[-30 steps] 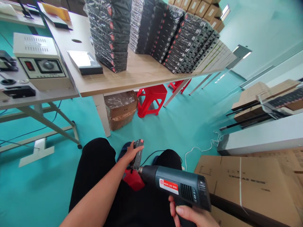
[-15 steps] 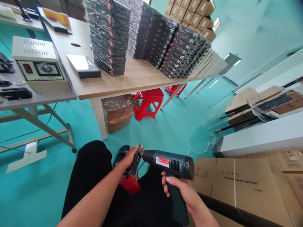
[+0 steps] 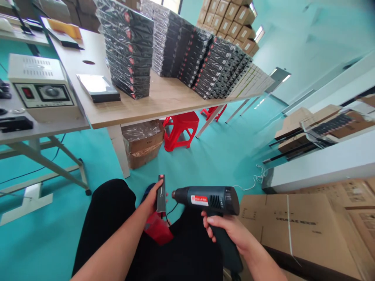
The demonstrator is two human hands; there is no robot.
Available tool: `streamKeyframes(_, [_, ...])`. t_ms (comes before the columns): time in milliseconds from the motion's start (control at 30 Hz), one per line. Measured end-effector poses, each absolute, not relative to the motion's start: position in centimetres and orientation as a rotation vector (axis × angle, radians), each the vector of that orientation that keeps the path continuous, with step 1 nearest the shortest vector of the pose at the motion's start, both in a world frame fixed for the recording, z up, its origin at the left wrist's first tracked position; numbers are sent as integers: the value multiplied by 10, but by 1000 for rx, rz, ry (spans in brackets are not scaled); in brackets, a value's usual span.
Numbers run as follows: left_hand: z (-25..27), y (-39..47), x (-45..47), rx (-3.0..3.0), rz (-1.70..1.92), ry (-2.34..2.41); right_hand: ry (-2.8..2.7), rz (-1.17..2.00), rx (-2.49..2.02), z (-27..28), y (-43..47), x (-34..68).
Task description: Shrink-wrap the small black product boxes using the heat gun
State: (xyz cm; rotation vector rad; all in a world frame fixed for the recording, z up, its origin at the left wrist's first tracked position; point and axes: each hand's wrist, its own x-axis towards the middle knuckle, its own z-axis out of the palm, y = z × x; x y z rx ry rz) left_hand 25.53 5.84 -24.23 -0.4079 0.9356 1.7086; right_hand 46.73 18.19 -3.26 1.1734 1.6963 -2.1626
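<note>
Dark teal plastic makes up the body of the heat gun (image 3: 215, 198) seen from the head camera, and the right hand (image 3: 221, 225) is clamped on its handle, fingers curled round and thumb laid across near the top of the grip. Held this way, the barrel lies nearly level and points across the lap, probably so that the nozzle faces the piece on the other side squarely.

That piece is a slim black box (image 3: 161, 199) with a red mark at its far end, held between the knees, above the floor. The left hand (image 3: 151, 198) is closed around it from the side: the thumb presses near the marked end and fingertips show past the opposite edge. Such a grip seems meant to leave most of the upper face bare. The nozzle stops just beside the box, with a small gap, perhaps to spare box and fingers direct contact with the metal tip. Something red (image 3: 159, 231) sits beneath the box's near end; whether they touch, I cannot tell.

Beyond the knees, film-wrapped black boxes (image 3: 129, 58) stand in tall stacks on the wooden tabletop (image 3: 166, 97), likely piled so to save room. One flat box (image 3: 99, 89) lies apart near the corner, beside a control unit (image 3: 43, 88) on the adjoining table.
</note>
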Motion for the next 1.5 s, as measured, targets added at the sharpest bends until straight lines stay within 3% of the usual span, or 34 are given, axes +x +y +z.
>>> streamKeyframes(200, [-217, 51, 244, -335, 1852, 683, 1565, -2233, 1014, -47, 170, 480])
streamKeyframes(433, [-216, 52, 244, -331, 1725, 638, 1662, -2442, 1145, -63, 177, 450])
streamKeyframes(567, [-222, 50, 240, -308, 1752, 662, 1642, -2401, 947, -61, 177, 440])
streamKeyframes(733, [-221, 47, 238, -282, 1789, 611, 1759, -2410, 1087, -58, 176, 446])
streamKeyframes(867, [-217, 48, 239, -267, 1836, 558, 1671, -2300, 859, -54, 170, 462])
streamKeyframes(1033, [-219, 49, 236, -320, 1844, 604, 1717, -2369, 1160, -53, 160, 480])
streamKeyframes(1167, [-221, 49, 236, -298, 1876, 581, 1617, -2305, 909, -54, 152, 493])
streamKeyframes(1333, [-220, 49, 237, -280, 1896, 552, 1687, -2350, 1211, -53, 152, 497])
streamKeyframes(1500, [-215, 48, 239, -221, 1854, 518, 1548, -2254, 985, -49, 155, 506])
